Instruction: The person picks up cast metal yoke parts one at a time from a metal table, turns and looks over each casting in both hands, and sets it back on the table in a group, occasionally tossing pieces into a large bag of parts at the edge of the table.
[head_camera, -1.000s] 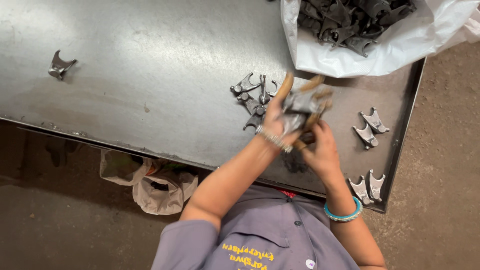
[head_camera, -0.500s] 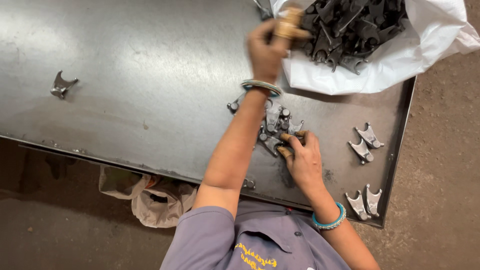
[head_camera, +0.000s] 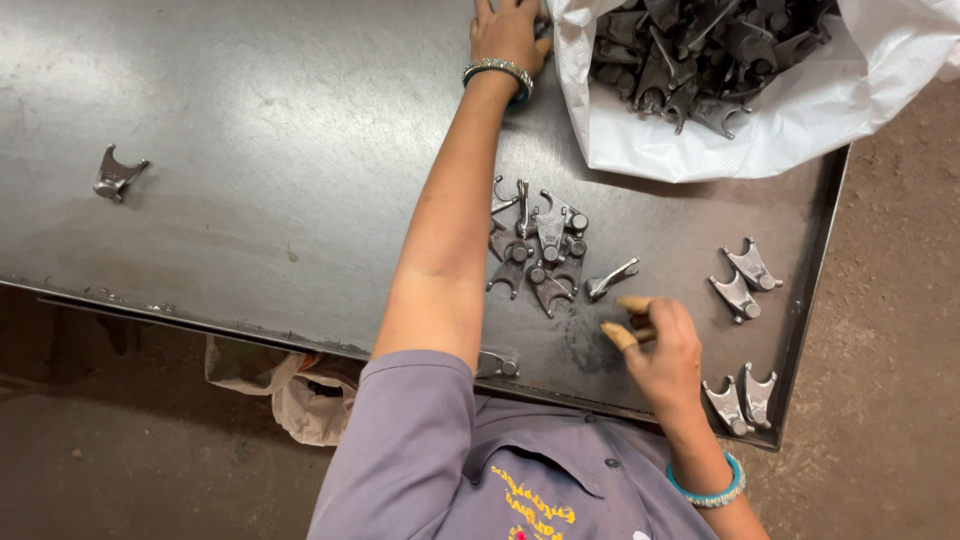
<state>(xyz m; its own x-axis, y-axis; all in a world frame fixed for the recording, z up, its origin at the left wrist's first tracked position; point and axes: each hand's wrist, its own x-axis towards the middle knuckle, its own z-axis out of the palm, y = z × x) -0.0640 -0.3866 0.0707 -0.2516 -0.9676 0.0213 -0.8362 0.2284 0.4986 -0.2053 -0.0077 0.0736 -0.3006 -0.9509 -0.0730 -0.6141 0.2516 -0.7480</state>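
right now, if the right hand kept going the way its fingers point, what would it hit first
Probably the single metal fork piece lying just ahead of the right hand, at the edge of the cluster of fork pieces; depth is hard to judge.

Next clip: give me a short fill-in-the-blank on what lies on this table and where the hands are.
1. The left hand reaches to the edge of the white ____ full of metal parts.
2. The right hand hovers just right of the central cluster of forks, holding ____.
3. One lone fork lies far to the ____ on the metal table.

Missing words: bag; nothing; left
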